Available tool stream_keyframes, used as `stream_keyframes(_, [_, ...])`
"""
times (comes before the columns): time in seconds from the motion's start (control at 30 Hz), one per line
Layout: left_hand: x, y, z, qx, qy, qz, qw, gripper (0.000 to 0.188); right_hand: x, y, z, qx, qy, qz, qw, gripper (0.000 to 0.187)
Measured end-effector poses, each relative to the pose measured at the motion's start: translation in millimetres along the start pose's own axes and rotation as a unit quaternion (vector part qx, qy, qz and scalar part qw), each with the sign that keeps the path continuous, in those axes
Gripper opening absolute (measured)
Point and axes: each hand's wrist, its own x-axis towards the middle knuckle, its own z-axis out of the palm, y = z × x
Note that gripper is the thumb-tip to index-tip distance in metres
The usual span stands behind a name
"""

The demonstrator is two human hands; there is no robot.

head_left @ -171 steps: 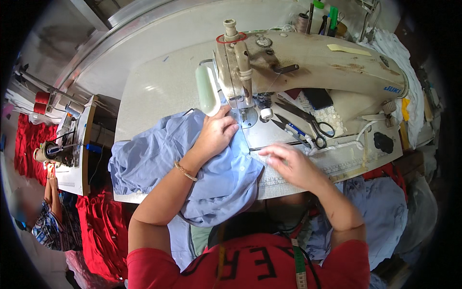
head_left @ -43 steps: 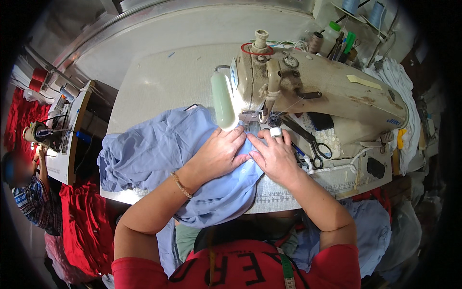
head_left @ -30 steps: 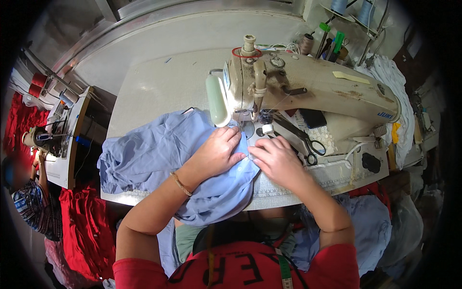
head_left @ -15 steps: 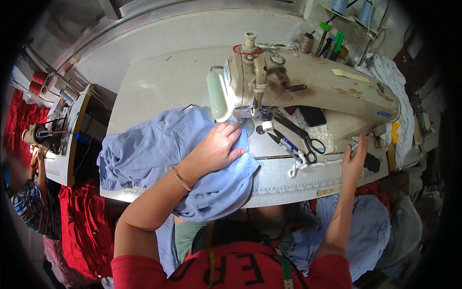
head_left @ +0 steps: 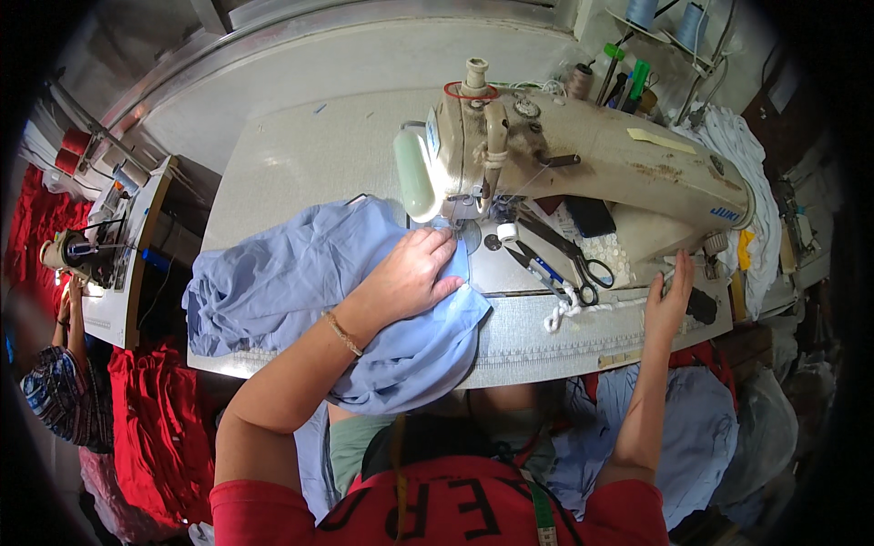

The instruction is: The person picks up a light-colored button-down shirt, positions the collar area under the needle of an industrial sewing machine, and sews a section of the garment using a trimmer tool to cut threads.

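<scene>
A light blue cloth garment (head_left: 291, 264) lies bunched on the sewing table, one edge under the needle area of the beige sewing machine (head_left: 601, 155). My left hand (head_left: 419, 269) rests on this cloth just in front of the needle, fingers laid on it and thumb spread apart. At the machine's right end, my right hand (head_left: 670, 293) is held upright with fingers stretched out beside the handwheel (head_left: 716, 243). Whether its fingertips touch the machine I cannot tell. Nothing shows in its grasp.
Black scissors (head_left: 583, 264), small thread snips (head_left: 537, 271) and a white cord (head_left: 564, 314) lie right of the needle. A dark phone (head_left: 592, 217) sits under the machine arm. Pens and thread cones stand behind. Red cloth (head_left: 164, 437) hangs at left, near another person at a second machine (head_left: 73, 250).
Both my hands stay in nearly the same places and the cloth looks unmoved. The whole view has shifted very slightly.
</scene>
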Motion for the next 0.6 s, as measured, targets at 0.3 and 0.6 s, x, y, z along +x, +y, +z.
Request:
stream_keyframes(0.3, [0.0,1.6,-0.6,-0.006,-0.001,-0.003,1.000,0.050,-3.6,7.3,1.4,-0.039,-0.019,0.011,0.999,0.036])
stream_keyframes(0.6, [-1.4,3.3,-1.3,-0.010,0.006,0.011,1.000,0.048,-4.7,8.4,3.6,-0.070,-0.063,-0.004,0.996,0.032])
